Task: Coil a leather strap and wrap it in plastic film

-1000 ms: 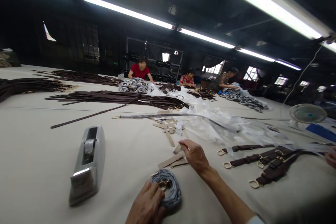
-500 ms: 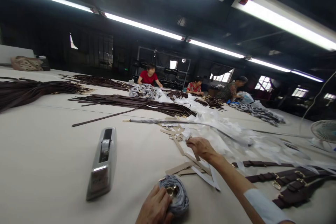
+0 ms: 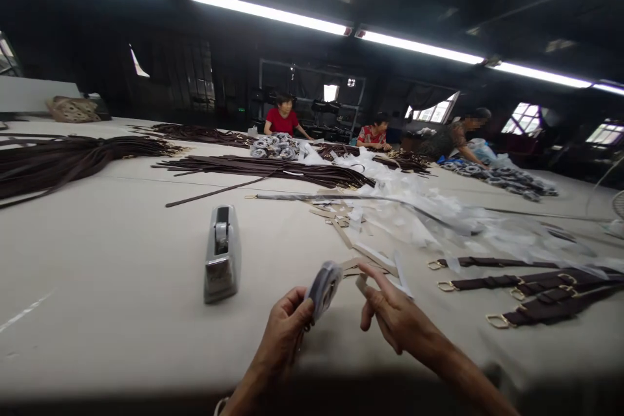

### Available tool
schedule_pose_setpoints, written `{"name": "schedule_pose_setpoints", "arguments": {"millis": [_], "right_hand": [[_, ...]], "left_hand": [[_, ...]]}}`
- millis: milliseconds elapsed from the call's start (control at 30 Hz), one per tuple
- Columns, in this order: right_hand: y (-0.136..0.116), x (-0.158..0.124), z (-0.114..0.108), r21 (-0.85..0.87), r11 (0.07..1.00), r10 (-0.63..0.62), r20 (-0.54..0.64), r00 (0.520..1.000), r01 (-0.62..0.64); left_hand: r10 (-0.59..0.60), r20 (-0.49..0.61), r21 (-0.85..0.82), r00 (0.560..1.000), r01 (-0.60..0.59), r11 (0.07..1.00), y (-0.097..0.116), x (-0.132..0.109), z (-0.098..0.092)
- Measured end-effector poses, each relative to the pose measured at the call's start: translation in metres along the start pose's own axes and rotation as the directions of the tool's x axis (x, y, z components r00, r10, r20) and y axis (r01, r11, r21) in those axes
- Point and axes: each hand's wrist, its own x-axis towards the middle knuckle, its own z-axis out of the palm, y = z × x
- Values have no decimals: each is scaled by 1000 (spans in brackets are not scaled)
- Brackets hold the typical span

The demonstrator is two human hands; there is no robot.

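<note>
Grey coiled strap [image 3: 324, 287] in left grip [image 3: 283, 331]; right grip [image 3: 397, 318] pinches card strip [image 3: 361, 283], table [image 3: 112, 273] edge near.

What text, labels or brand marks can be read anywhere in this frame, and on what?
None can be read.
Tape dispenser: a faint mark on its front face, too blurred to read.
Coiled strap in the left hand: no lettering visible.
Paper strip at the right hand: blank as far as visible.

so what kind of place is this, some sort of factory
Most likely a belt or strap workshop. Long bundles of dark straps lie across a big cloth-covered table, buckled straps sit to the right, and other people work at the far edge under strip lights.
</note>
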Motion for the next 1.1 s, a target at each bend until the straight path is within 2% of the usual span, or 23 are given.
{"name": "schedule_pose_setpoints", "arguments": {"millis": [67,133,233,333,500,600,700,800,867,1000,1100], "right_hand": [[10,-12,-3,1,999,48,-44,998,-48],[19,-21,-4,-25,997,73,-60,995,-75],[18,-28,0,-47,999,6,-77,997,-9],[3,-30,11,-30,997,-68,-100,993,65],[-15,-25,28,226,974,3,-24,1000,3],[-12,-22,35,306,952,-4,-59,998,22],[-9,-21,43,221,973,-43,-123,992,70],[-8,-21,50,9,977,-205,-227,952,212],[-8,-21,54,-70,963,-268,-248,931,259],[-7,-27,60,19,975,-215,-161,963,221],[-8,-32,61,68,969,-229,-136,964,239]], "left_hand": [[-59,-73,-171,996,46,984,4,-7,2],[-117,-96,-291,988,84,953,9,-12,4],[-196,-113,-408,974,135,903,11,-18,11],[-214,-121,-468,969,134,874,6,-22,18],[-216,-94,-441,972,154,884,6,-29,27],[-207,-53,-433,977,164,886,10,-34,31],[-174,31,-426,984,171,888,10,-37,34],[-134,94,-398,987,161,903,6,-37,35],[-103,119,-360,987,140,922,3,-36,34],[-61,147,-263,987,98,960,-2,-31,28],[-43,139,-240,989,76,968,-7,-30,24]]}}
